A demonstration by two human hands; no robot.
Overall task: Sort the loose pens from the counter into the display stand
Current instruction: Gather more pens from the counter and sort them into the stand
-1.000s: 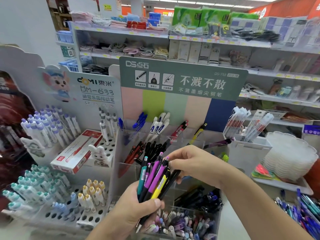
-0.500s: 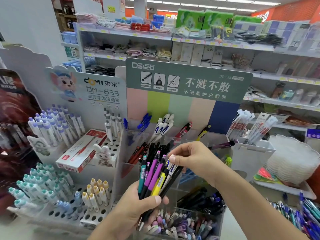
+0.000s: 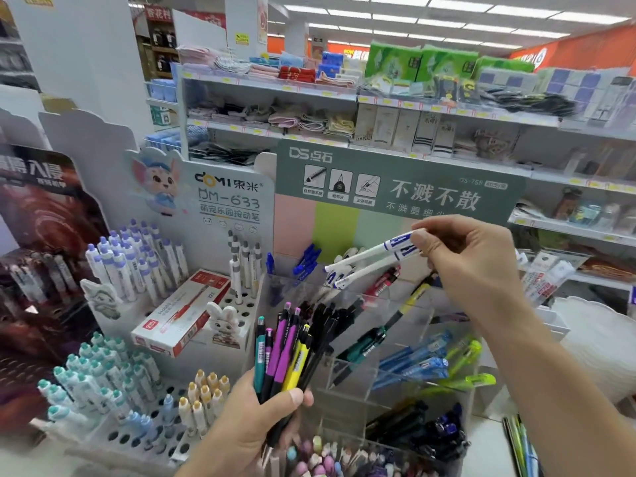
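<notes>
My left hand (image 3: 247, 425) grips a bundle of pens (image 3: 285, 352), purple, yellow, teal and black, held upright in front of the clear acrylic display stand (image 3: 413, 325). My right hand (image 3: 471, 259) pinches two white pens with blue print (image 3: 371, 258) by one end. They slant down to the left over the stand's back row, their tips near other white pens there. The stand's tiered compartments hold blue, red, black, yellow and green pens.
A white holed rack (image 3: 144, 438) with capped pens stands at the left, with a red-and-white pen box (image 3: 179, 315) lying on it. A green sign board (image 3: 395, 187) rises behind the stand. Store shelves (image 3: 344, 98) fill the background. More pens lie at bottom right (image 3: 519, 445).
My right hand pulled two white pens out of the bundle and lifted them up and right, over the stand's back row. The left hand kept the bundle, and my view shifted.
</notes>
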